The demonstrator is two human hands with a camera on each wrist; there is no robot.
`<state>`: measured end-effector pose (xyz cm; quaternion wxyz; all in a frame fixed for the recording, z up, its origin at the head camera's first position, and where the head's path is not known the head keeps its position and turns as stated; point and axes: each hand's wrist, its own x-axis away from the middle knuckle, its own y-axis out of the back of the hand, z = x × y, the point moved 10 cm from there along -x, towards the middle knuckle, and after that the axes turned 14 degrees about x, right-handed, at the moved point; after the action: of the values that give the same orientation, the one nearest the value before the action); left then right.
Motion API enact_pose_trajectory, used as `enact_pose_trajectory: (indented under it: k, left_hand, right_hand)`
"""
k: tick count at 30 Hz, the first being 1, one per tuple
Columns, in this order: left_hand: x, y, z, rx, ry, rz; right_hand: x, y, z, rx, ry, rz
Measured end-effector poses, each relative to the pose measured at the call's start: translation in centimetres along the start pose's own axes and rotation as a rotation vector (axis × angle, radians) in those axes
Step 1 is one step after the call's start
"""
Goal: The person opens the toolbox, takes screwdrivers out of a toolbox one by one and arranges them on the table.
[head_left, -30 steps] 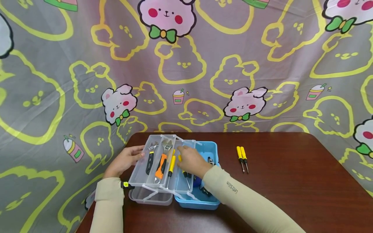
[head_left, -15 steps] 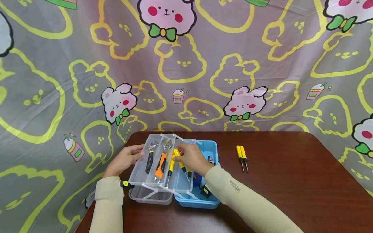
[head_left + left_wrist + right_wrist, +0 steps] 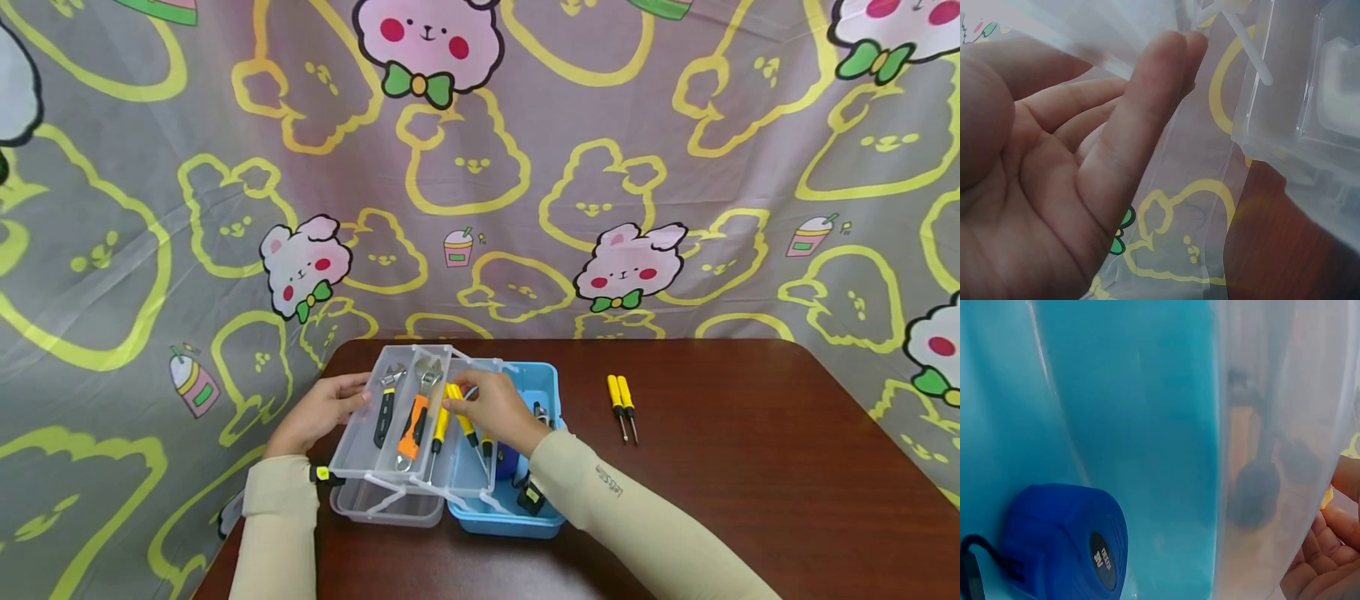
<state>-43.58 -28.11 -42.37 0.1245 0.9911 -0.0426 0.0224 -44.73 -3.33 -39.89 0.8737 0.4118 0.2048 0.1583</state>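
Screwdriver (image 3: 467, 422) in the right tray (image 3: 457, 478), its yellow handle pinched between thumb and fingers of the right hand (image 3: 498, 407); its long axis runs from that grip toward the person and slightly rightward. The left hand (image 3: 318, 412), farther off, rests loosely extended at the edge of the left tray (image 3: 360, 450). 2 spare screwdrivers (image 3: 629, 407) lie on the bench (image 3: 720, 458). The held one's tip is hard to make out.

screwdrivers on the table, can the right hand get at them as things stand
Probably yes: nothing covers the screwdrivers, though the right hand must first release the yellow handle it pinches.
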Motion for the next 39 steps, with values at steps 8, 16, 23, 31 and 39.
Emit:
enact_pose_trajectory:
  k: [8,16,23,31,39]
  left_hand:
    - [0.0,0.1,0.0,-0.007,-0.002,-0.002]
    - [0.0,0.0,0.1,-0.001,0.003,0.0]
    - [0.0,0.0,0.1,0.002,0.003,0.002]
    - [-0.1,0.2,0.4,-0.006,0.009,-0.006]
    - [-0.2,0.2,0.4,-0.002,0.006,-0.002]
  right_hand:
    - [-0.1,-0.2,-0.5,-0.066,-0.012,-0.001]
    - [-0.1,0.1,-0.7,-0.193,-0.012,-0.011]
    - [-0.2,0.2,-0.9,-0.257,-0.016,-0.013]
    - [-0.3,0.1,-1.0,-0.303,-0.018,0.006]
    - [-0.2,0.1,-1.1,-0.442,-0.043,0.012]
